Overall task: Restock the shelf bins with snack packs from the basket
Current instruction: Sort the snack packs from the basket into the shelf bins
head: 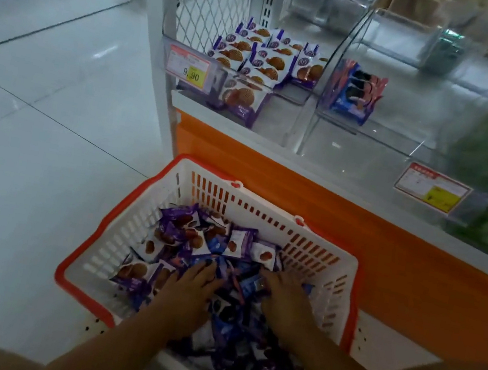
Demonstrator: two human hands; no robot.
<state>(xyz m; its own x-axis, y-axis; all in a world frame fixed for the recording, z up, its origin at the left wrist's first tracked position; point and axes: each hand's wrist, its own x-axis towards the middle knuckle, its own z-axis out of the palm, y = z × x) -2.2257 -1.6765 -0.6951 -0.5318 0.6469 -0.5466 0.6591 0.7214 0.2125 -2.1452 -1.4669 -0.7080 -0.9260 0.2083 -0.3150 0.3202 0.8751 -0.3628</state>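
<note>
Purple-blue snack packs (235, 245) heaped in basket (263, 217), left grip (189, 292) flat on them, right grip (287, 300) unclear

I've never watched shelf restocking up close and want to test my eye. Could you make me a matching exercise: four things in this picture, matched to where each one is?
Things
1. stacked purple cookie packs
2. blue sandwich-cookie packs
3. left hand and right hand
4. 9.90 price tag

Places
A. among the loose packs in the white-and-orange basket
B. on the front of the left clear bin
C. inside the left clear bin
D. inside the middle clear bin

Pairs: 1-C, 2-D, 3-A, 4-B
</note>
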